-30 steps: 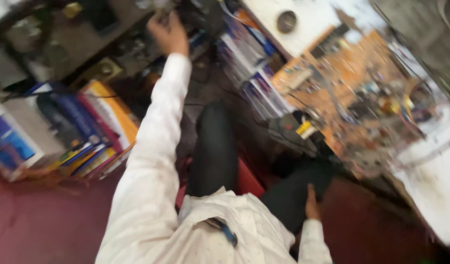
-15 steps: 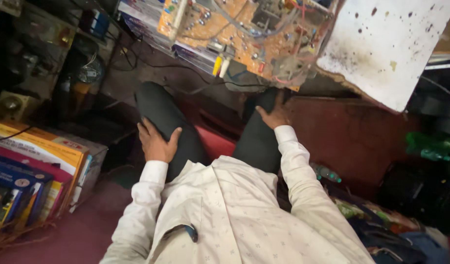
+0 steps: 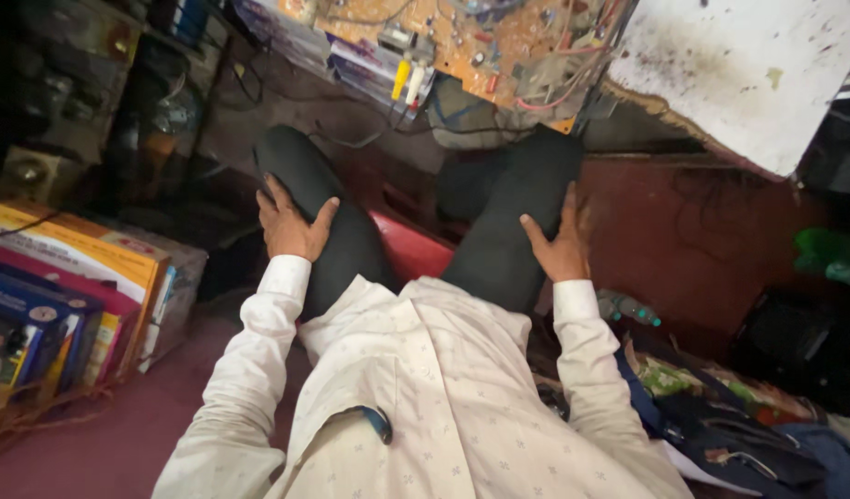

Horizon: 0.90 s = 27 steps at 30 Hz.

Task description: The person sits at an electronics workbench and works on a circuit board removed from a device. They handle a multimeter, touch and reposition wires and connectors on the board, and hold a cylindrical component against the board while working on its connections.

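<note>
I look down at my own lap. My left hand (image 3: 291, 222) lies flat on my left thigh (image 3: 328, 212), fingers spread, holding nothing. My right hand (image 3: 559, 240) rests palm-down on my right thigh (image 3: 513, 222), also with nothing in it. I wear dark trousers and a white patterned shirt (image 3: 425, 388) with a dark pen-like object in its pocket (image 3: 379, 423). I sit on a red seat (image 3: 416, 251) that shows between my legs.
An orange circuit board (image 3: 462, 42) with wires and small parts hangs over my knees. A stained white board (image 3: 739, 65) lies at the upper right. Coloured boxes (image 3: 65, 286) stand at the left. Bags and cloth (image 3: 730, 416) are piled at the lower right on the dark red floor.
A second ago my left arm reached up to the cluttered shelf; it came down to my left thigh. The view swung down to my lap, and both hands now rest still.
</note>
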Tool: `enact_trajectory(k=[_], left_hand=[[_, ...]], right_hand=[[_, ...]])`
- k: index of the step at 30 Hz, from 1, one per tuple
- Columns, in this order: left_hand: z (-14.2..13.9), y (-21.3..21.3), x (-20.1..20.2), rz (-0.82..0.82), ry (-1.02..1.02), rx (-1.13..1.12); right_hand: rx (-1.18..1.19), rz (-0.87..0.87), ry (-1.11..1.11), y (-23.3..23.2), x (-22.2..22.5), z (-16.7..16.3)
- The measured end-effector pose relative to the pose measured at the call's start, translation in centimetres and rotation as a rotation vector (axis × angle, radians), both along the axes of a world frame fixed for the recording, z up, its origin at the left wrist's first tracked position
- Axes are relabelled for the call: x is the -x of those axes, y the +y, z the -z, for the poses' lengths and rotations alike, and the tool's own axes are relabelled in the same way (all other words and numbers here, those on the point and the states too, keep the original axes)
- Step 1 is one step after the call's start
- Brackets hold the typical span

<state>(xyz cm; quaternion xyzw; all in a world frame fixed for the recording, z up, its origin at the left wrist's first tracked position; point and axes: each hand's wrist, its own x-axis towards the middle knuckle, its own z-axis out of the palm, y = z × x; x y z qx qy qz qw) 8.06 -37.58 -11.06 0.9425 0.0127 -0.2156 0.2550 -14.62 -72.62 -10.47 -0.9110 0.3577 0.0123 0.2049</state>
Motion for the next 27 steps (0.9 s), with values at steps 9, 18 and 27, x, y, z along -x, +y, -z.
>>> enact_trajectory(k=[9,18,27], left_hand=[[-0.3,-0.9,2.9,0.065,-0.063,-0.051],[-0.5,-0.9,4.1,0.104,-0.398,0.053],[-12.1,-8.8,-2.8,0.469,-0.974,0.444]], right_hand=[[-0.413,0.165,-0.163,-1.0,0.2,2.8],[-0.275,0.030,-0.161,-1.1,-1.2,3.3],[-0.331,0.246,-0.101,-1.6,-2.9,4.3]])
